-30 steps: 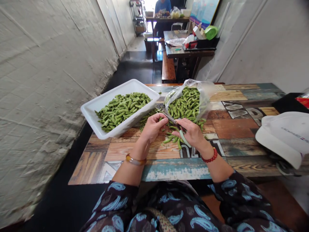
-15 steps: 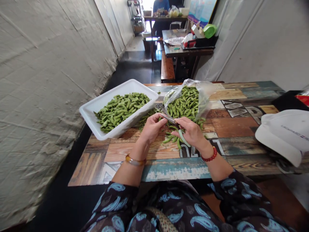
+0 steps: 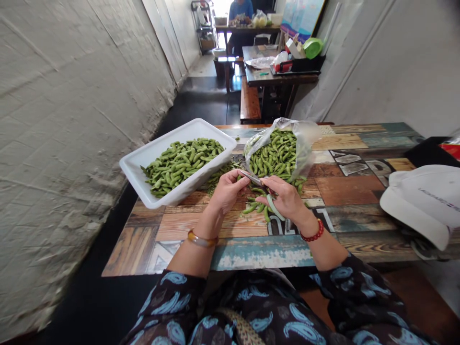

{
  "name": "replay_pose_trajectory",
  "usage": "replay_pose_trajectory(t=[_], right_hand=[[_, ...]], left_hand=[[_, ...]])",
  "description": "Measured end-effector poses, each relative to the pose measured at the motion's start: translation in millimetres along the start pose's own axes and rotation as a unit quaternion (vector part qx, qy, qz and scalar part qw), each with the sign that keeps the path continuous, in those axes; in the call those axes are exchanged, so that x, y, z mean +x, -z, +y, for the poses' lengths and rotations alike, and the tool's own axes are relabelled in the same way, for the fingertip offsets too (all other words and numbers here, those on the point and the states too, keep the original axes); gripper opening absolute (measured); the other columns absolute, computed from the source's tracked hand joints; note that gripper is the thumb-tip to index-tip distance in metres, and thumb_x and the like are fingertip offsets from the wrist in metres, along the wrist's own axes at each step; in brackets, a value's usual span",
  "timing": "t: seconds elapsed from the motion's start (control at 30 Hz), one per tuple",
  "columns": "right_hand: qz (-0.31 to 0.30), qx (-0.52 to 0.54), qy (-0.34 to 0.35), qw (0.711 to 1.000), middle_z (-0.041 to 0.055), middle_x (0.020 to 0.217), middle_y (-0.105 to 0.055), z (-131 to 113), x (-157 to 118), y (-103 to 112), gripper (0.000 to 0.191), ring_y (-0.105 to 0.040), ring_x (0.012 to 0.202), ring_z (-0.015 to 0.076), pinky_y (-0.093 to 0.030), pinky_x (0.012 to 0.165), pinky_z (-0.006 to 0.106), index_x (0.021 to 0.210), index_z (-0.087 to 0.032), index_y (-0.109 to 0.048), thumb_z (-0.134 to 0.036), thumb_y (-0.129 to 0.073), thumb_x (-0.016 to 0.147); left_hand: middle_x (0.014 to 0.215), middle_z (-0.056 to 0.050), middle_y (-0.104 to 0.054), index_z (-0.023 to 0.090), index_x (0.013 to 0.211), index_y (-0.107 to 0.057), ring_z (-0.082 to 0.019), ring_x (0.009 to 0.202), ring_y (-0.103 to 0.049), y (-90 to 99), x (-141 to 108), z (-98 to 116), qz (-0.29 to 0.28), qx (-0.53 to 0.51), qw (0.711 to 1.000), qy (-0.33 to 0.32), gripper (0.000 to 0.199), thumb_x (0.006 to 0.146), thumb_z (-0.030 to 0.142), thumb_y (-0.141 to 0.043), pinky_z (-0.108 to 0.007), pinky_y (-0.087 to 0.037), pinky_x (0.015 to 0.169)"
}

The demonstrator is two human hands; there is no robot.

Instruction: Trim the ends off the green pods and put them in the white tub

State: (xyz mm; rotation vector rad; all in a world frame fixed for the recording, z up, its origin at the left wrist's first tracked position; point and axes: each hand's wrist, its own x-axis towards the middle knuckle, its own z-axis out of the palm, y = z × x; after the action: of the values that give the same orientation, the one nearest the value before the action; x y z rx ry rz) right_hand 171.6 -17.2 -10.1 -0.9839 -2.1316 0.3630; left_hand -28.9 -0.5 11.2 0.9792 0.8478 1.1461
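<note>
In my right hand is a pair of scissors with pale green handles, the blades pointing left toward my other hand. My left hand is pinched closed at the blade tips, around what looks like an edamame pod, mostly hidden by the fingers. Just beyond my hands lies a clear plastic bag, its mouth open toward me, full of green edamame pods. Several loose pods lie on the table below the scissors. To the left stands a white tray holding a heap of pods.
Small green trimmings lie between tray and bag on the patchwork-patterned table. A white cap rests at the right edge. Farther back are a dark table, a wooden bench and a person in blue.
The whole view has shifted very slightly. Both hands and the scissors keep almost the same pose at the same spot.
</note>
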Motion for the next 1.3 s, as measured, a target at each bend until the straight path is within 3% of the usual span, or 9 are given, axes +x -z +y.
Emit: replay_pose_trajectory(t=[0.6,0.8,0.87,1.03,1.1,1.17,1.23,1.3], right_hand=[[0.001,-0.004,-0.007,1.0,0.0079,0.093,-0.068,1.3,0.1,-5.4,0.039,-0.067,0.087,0.0232,-0.056,0.08,0.036,0.121,-0.021,-0.063,-0.045,-0.066,0.09],[0.088,-0.028,-0.062,0.994,0.008,0.092,-0.07,6.5,2.8,0.6,0.043,-0.067,0.085,0.0241,-0.056,0.082,0.038,0.121,-0.019,-0.065,-0.048,-0.067,0.089],[0.119,-0.023,-0.074,0.99,0.0076,0.091,-0.07,8.0,3.8,4.4,0.042,-0.067,0.085,0.0235,-0.056,0.083,0.038,0.121,-0.02,-0.066,-0.047,-0.066,0.089],[0.164,-0.001,-0.099,0.981,0.0056,0.088,-0.071,7.4,6.6,11.2,0.04,-0.067,0.082,0.0217,-0.056,0.081,0.036,0.119,-0.021,-0.068,-0.047,-0.068,0.088],[0.169,0.004,-0.099,0.981,0.0054,0.087,-0.071,6.0,7.3,11.9,0.04,-0.067,0.082,0.0217,-0.056,0.081,0.036,0.119,-0.02,-0.068,-0.046,-0.068,0.088],[0.161,0.009,-0.091,0.983,0.0055,0.088,-0.071,4.6,7.5,11.8,0.04,-0.067,0.082,0.0216,-0.056,0.081,0.036,0.119,-0.02,-0.068,-0.046,-0.067,0.089],[0.147,0.014,-0.081,0.986,0.0058,0.089,-0.071,3.4,7.3,11.2,0.04,-0.067,0.083,0.0216,-0.056,0.082,0.036,0.12,-0.02,-0.067,-0.046,-0.066,0.089],[0.138,0.019,-0.076,0.987,0.0064,0.09,-0.071,2.9,6.9,10.4,0.042,-0.067,0.085,0.0219,-0.056,0.084,0.037,0.121,-0.019,-0.066,-0.047,-0.066,0.089]], left_hand=[[0.061,0.004,-0.055,0.014,0.078,-0.062,-0.005,0.05,-0.045,-2.0,-1.4,5.1,0.004,-0.015,1.0,0.004,0.034,0.064,0.034,-0.085,-0.017,-0.033,0.047],[0.056,0.006,-0.045,0.016,0.079,-0.06,-0.005,0.049,-0.039,1.4,2.6,7.7,0.003,-0.071,0.997,0.02,0.027,0.067,0.028,-0.08,-0.016,-0.029,0.045],[0.062,0.005,-0.048,0.016,0.076,-0.055,-0.005,0.051,-0.041,2.2,3.7,8.3,-0.005,-0.113,0.993,0.046,0.026,0.067,0.028,-0.077,-0.016,-0.03,0.044],[0.083,-0.001,-0.061,0.017,0.079,-0.056,-0.01,0.066,-0.057,3.4,5.0,6.4,-0.033,-0.131,0.989,0.068,0.023,0.067,0.027,-0.073,-0.022,-0.048,0.056],[0.078,0.001,-0.059,0.017,0.077,-0.056,-0.01,0.064,-0.056,2.5,6.6,2.8,-0.032,-0.104,0.992,0.068,0.023,0.069,0.029,-0.074,-0.024,-0.049,0.057],[0.066,0.004,-0.052,0.018,0.078,-0.058,-0.009,0.053,-0.048,0.4,9.3,-2.4,-0.027,-0.025,0.997,0.061,0.021,0.073,0.033,-0.073,-0.022,-0.042,0.051],[0.06,0.004,-0.049,0.018,0.079,-0.063,-0.009,0.049,-0.041,-2.4,12.9,-8.6,-0.032,0.113,0.993,0.031,0.018,0.077,0.034,-0.071,-0.021,-0.035,0.049],[0.061,0.002,-0.052,0.017,0.074,-0.067,-0.01,0.053,-0.043,-5.4,17.0,-15.3,-0.048,0.26,0.964,-0.018,0.013,0.074,0.029,-0.074,-0.023,-0.033,0.053]])
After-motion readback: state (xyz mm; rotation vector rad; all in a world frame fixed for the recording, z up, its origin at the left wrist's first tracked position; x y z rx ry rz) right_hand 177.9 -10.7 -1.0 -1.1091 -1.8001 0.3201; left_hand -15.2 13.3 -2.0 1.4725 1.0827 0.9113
